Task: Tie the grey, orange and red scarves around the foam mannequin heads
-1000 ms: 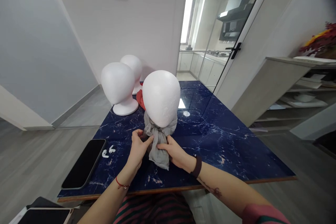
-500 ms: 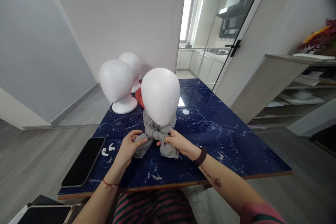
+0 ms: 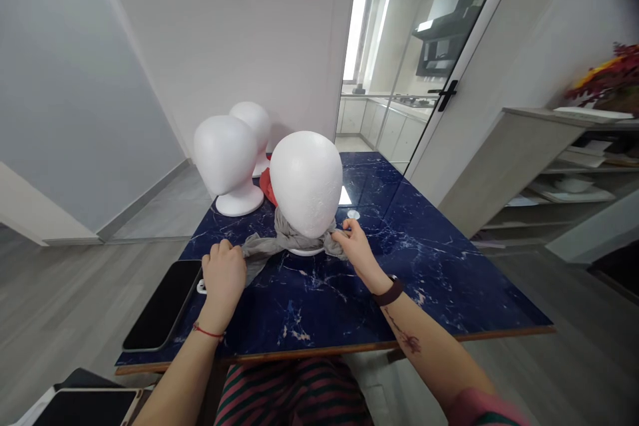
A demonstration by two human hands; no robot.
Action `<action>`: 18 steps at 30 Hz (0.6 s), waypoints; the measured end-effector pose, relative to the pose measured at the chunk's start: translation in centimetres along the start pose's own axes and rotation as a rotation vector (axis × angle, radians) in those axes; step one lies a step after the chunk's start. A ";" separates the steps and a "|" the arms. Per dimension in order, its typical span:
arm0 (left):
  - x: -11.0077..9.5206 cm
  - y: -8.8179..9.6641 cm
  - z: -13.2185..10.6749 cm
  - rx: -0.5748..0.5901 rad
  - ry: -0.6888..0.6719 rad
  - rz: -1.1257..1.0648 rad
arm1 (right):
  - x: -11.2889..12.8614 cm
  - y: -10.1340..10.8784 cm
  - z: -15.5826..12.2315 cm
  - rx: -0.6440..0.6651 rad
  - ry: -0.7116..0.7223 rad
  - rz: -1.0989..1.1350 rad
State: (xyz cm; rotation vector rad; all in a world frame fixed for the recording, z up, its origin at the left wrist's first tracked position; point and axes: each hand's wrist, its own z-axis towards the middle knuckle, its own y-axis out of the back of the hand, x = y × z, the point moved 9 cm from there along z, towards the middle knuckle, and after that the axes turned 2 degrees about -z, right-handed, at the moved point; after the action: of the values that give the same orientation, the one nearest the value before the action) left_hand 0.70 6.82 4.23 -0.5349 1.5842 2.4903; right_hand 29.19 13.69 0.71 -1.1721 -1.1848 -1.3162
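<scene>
The grey scarf [image 3: 287, 241] lies around the neck of the foam mannequin head [image 3: 306, 183] at frame centre. The left hand [image 3: 223, 274] clenches one end; the right hand [image 3: 352, 244] pinches the other. Judged step: tightening; next, equal outward tension.
</scene>
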 end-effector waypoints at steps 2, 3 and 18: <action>-1.2 -1.3 -0.3 0.158 -0.004 -0.292 | 0.8 -0.5 -0.3 0.048 0.070 -0.049; -2.5 -2.4 -0.8 0.292 -0.024 -0.464 | 1.2 -1.2 -0.6 0.101 0.103 -0.070; -4.6 -7.9 -4.0 0.649 0.365 -1.125 | 2.5 -7.6 -7.7 0.946 0.331 -0.501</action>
State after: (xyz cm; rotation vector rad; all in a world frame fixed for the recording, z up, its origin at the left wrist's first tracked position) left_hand 8.28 6.96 -2.29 -1.3147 1.4323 1.0418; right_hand 21.07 6.24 2.28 0.0258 -1.6235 -1.0093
